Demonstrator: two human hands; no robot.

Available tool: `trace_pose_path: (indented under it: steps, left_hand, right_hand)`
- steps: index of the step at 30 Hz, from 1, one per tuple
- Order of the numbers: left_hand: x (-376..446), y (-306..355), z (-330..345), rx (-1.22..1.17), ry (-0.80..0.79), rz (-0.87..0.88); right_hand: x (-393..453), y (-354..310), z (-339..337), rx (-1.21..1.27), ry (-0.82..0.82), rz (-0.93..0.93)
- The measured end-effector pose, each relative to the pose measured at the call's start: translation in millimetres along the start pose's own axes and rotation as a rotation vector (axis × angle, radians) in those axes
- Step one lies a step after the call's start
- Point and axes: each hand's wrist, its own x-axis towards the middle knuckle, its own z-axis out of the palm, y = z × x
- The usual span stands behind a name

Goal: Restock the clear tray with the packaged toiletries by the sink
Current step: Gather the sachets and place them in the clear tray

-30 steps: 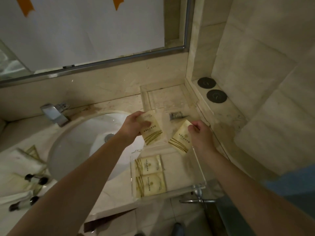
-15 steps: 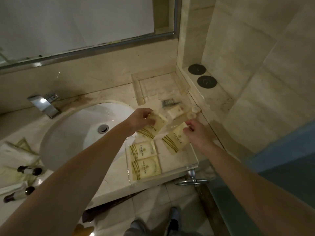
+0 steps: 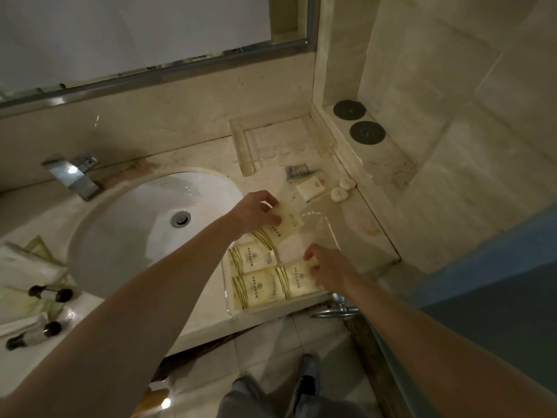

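Observation:
A clear tray (image 3: 331, 233) sits on the counter right of the sink. Two cream packets with green stripes (image 3: 251, 259) (image 3: 256, 288) lie flat along its left side. My left hand (image 3: 256, 211) holds a third cream packet (image 3: 284, 223) tilted over the tray's far end. My right hand (image 3: 327, 267) presses a fourth packet (image 3: 297, 279) flat on the tray floor at the near right, fingers still on it. Beyond the tray lie a white soap bar (image 3: 310, 188), two small round items (image 3: 343, 188) and a dark sachet (image 3: 297, 170).
The white basin (image 3: 135, 224) and chrome faucet (image 3: 72, 173) lie to the left. Small dark-capped bottles (image 3: 49, 292) and folded towels (image 3: 27, 263) sit at the far left. Two black discs (image 3: 358, 120) rest on the right ledge. A metal ring (image 3: 334, 310) hangs under the counter edge.
My right hand dropped toward me and laid its packet down in the tray's near right. My left hand lowered slightly with its packet. The camera tilted further down.

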Motion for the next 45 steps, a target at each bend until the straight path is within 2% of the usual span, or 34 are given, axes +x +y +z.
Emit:
trace_pose_path:
  steps: [3,8,15,21,30,38,45]
  left_hand:
    - [1,-2,0,0.01,-0.011,0.002]
    - [5,-3,5,0.054,-0.039,0.022]
    - [18,-5,23,0.207,-0.07,0.052]
    - [30,-7,51,0.371,-0.152,0.053]
    - [44,-9,74,0.515,-0.179,0.171]
    - [30,-24,81,1.08,-0.027,0.452]
    - [38,-25,69,1.119,0.07,0.51]
  right_hand:
    - [1,0,5,-0.113,0.011,-0.029]
    - [3,3,8,-0.254,0.145,-0.061]
    - [3,5,15,-0.467,0.158,-0.087]
    - [4,12,11,-0.42,0.234,-0.111]
    - [0,22,5,-0.411,0.357,-0.177]
    - [10,11,2,-0.488,0.279,-0.177]
    - [19,10,-2,-0.46,0.291,-0.167]
